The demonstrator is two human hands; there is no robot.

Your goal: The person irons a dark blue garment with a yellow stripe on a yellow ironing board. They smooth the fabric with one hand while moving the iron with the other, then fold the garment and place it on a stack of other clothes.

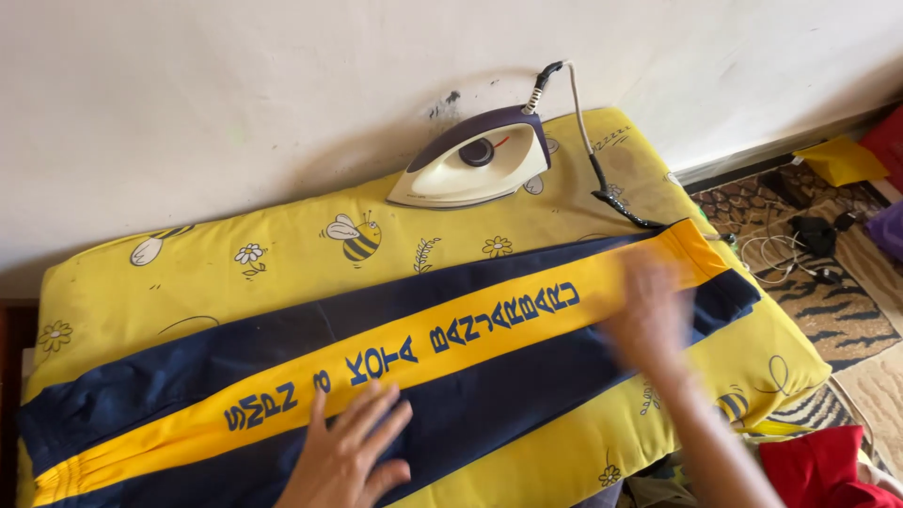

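My left hand [346, 453] lies flat, fingers spread, on the trousers [395, 376]; my right hand [649, 315] is blurred, grip unclear. Beyond them stands the iron [470, 165].

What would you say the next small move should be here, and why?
Probably finish smoothing the cloth flat before reaching for the iron. The left hand lies flat on the navy and yellow garment, pinning it to the yellow padded board, while the right hand is blurred over the yellow stripe near the far end. The iron sits apart by the wall.
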